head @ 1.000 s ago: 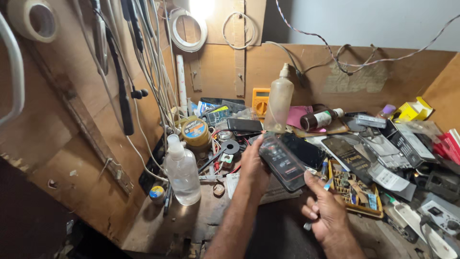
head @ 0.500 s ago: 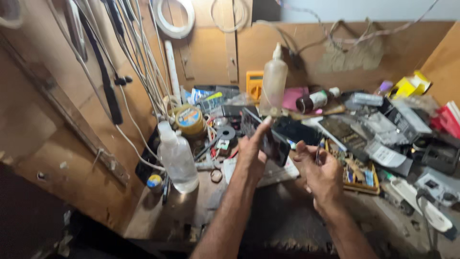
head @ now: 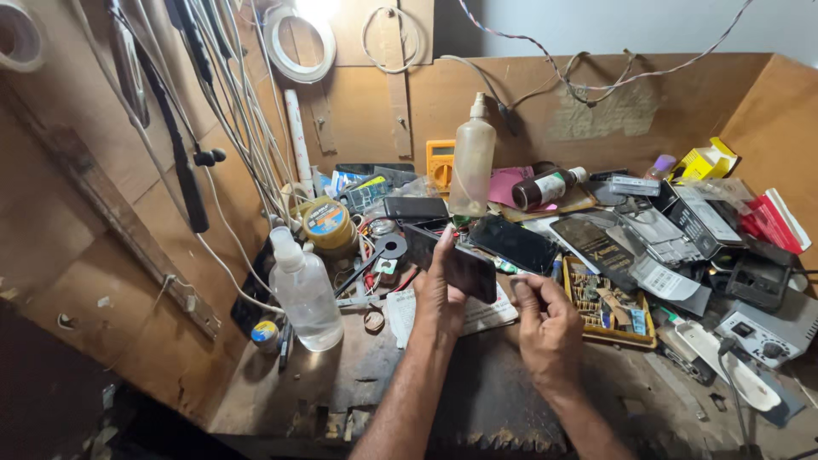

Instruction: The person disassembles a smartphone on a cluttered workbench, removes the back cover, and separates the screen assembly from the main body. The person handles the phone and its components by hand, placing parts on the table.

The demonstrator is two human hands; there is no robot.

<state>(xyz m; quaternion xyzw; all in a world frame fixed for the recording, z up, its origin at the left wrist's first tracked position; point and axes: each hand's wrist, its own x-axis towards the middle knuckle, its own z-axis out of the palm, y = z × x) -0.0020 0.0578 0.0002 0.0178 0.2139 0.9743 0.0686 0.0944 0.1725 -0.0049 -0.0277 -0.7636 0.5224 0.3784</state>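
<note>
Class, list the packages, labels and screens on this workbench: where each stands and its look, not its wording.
Dark phone: held in left hand, black screen.
Yellow box: back right, small carton.
Round tin: left of centre, blue-orange label.
Brown bottle: lying at back, white label.
Yellow meter: against back wall, grey screen.

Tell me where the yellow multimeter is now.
In the head view, the yellow multimeter stands at the back of the bench, against the wooden wall, just left of the tall squeeze bottle.

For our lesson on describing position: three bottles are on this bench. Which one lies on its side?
The small dark brown bottle with a white cap, at the back right. The clear bottle at the left and the tall cloudy bottle both stand upright.
</note>
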